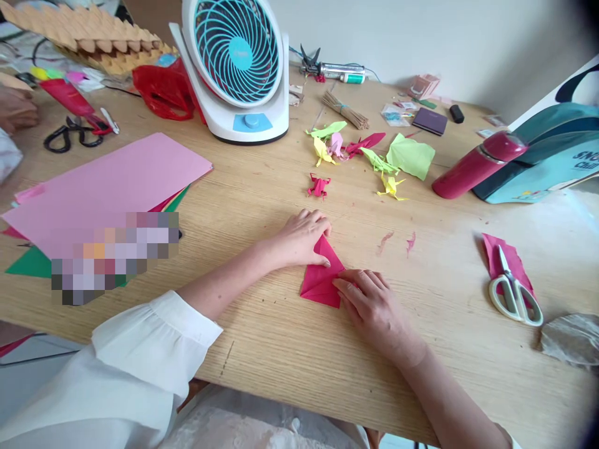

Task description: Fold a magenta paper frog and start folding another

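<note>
A folded sheet of deep pink origami paper (322,285) with crease lines lies on the wooden table in front of me. My left hand (302,240) covers its upper left part, fingers curled over the top corner and thumb resting on the paper. At the right edge, the closed fingers of my right hand (374,305) grip the paper; the tips are partly hidden. Just beyond my hands sits a folded pink paper frog (319,186). A yellow folded figure (391,186) stands to its right.
Scissors (512,293) lie on pink paper at right, near a red bottle (480,163) and a teal bag (538,149). A white fan (236,75) stands behind. Stacked coloured sheets (121,168) lie left. Another person's hand (16,109) shows at far left.
</note>
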The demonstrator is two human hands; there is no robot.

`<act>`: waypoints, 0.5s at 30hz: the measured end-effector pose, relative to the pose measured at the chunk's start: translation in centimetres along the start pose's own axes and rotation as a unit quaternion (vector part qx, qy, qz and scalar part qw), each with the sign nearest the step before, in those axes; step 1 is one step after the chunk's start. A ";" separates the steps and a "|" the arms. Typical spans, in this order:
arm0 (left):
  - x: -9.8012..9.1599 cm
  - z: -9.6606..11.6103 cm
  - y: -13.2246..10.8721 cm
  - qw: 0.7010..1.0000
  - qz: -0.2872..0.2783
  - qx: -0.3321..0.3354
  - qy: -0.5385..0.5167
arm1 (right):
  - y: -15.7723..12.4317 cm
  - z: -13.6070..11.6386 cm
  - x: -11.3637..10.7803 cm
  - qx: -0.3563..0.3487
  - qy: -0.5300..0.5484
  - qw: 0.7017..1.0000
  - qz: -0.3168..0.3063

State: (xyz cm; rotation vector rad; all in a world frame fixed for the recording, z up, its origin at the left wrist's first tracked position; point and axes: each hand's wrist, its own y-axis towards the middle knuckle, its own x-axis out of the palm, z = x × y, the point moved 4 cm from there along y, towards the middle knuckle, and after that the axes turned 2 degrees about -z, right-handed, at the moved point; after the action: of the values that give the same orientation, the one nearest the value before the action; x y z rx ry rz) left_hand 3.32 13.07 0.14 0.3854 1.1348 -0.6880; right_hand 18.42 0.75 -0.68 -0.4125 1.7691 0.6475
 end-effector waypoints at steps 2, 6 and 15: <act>-0.1 0.0 0.4 1.000 -0.019 -0.003 0.000 | -0.1 -0.1 0.0 0.000 0.000 1.000 0.000; -0.4 -0.2 2.0 0.996 -0.090 -0.017 0.017 | -0.2 -0.4 -0.1 -0.005 -0.005 1.000 0.006; -1.7 0.7 4.1 0.985 -0.169 0.023 0.034 | -0.6 -0.6 0.5 0.007 0.005 1.000 0.011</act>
State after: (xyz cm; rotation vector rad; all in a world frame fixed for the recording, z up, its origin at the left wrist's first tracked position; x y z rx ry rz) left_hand 6.19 16.14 1.74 0.2573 1.2654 -1.0066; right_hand 18.21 -0.06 -1.15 -0.3883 1.7881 0.6493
